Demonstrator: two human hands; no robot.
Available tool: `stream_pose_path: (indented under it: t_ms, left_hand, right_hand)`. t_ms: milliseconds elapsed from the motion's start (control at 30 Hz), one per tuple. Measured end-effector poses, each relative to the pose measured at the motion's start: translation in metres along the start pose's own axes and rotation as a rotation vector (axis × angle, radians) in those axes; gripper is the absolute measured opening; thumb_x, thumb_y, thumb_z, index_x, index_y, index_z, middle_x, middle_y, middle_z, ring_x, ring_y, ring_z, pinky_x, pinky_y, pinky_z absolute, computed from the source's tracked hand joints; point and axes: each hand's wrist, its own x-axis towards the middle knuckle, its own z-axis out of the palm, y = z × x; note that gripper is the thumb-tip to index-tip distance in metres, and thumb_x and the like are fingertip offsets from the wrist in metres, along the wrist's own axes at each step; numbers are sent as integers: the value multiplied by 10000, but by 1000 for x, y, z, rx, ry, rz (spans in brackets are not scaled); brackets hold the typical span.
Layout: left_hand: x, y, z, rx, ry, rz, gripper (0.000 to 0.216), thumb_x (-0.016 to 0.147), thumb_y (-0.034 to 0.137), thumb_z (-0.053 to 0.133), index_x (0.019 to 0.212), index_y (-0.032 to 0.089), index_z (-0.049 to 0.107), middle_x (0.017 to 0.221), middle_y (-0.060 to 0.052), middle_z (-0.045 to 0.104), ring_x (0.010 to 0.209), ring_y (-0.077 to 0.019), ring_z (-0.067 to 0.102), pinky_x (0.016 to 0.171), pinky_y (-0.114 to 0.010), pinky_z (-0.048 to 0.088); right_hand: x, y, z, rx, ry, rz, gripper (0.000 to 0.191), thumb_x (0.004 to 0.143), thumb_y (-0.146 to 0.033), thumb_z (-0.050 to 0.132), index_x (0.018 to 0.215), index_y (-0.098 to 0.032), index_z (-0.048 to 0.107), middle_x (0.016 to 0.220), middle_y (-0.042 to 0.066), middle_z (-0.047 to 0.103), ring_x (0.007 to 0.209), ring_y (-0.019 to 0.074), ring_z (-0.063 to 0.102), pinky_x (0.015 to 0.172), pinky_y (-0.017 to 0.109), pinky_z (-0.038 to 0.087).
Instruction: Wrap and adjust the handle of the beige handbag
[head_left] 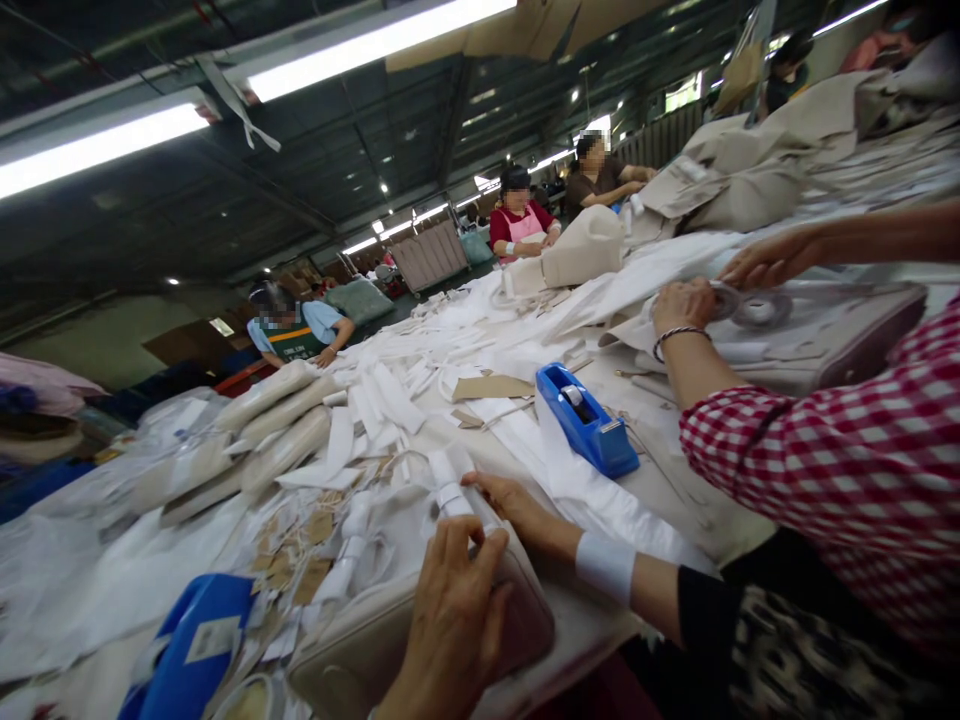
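Hard to read much here: heavy tilt, blur toward the edges. Left hand [454, 625] flat on top of a beige padded fabric pouch [420, 640] at 6 o'clock on the cluttered white surface [675, 490], fingers spread, wrist cut off by the bottom edge. Right hand [517, 510] just past it toward 12, fingertips pinching a white paper band [452, 492] wrapped round the pouch's end; white wristband on that arm. Pouch's near side hidden under the left hand. Blue plastic tape dispenser [585, 420] at 1 o'clock, label too small to read. Second blue dispenser [191, 645] at 8 o'clock, partly cut off, sticker writing illegible. Red checked sleeve [825, 470] at 3 o'clock belongs to a neighbour.
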Motion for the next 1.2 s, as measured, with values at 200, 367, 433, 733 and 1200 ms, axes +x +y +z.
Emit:
stream_pose_path:
  t_ms: [200, 367, 433, 733, 1200]
  left_hand:
    - [9, 0, -7, 45, -164, 24, 537, 695, 4, 579, 1149, 290, 581, 1065, -61, 430, 996, -265, 435, 857, -441, 448]
    - [1, 5, -4, 61, -103, 41, 314, 741, 57, 629, 998, 235, 600, 1031, -55, 417, 964, -250, 432, 807, -396, 425]
    - [-3, 6, -3, 80, -60, 47, 232, 765, 127, 676, 958, 227, 597, 1019, -54, 418, 948, -250, 431, 789, -389, 420]
    - [-7, 10, 11, 135, 153, 11, 135, 796, 189, 700, 881, 219, 601, 975, -44, 425, 914, -239, 448, 773, -382, 418]
    - [-10, 6, 14, 97, 234, 57, 137, 775, 185, 714, 853, 214, 605, 965, -50, 464, 895, -242, 450, 749, -375, 389]
  right_hand:
    - [16, 2, -7, -54, -82, -12, 220, 764, -142, 595, 937, -212, 712, 762, -24, 657, 746, 169, 587, 750, 271, 451]
    - [22, 6, -7, -11, -13, 95, 283, 698, -81, 496, 836, -184, 721, 720, -10, 662, 698, 152, 597, 672, 242, 459]
    - [22, 8, -5, 46, -12, 150, 315, 689, -93, 460, 869, -176, 705, 694, -7, 659, 630, 147, 601, 587, 230, 470]
    - [19, 3, -6, 192, -30, 206, 344, 676, -117, 439, 909, -148, 691, 655, -3, 627, 518, 134, 563, 466, 219, 442]
    - [-13, -32, -20, 12, -170, 76, 225, 635, -122, 628, 845, -183, 682, 661, -39, 617, 635, 131, 533, 588, 223, 372]
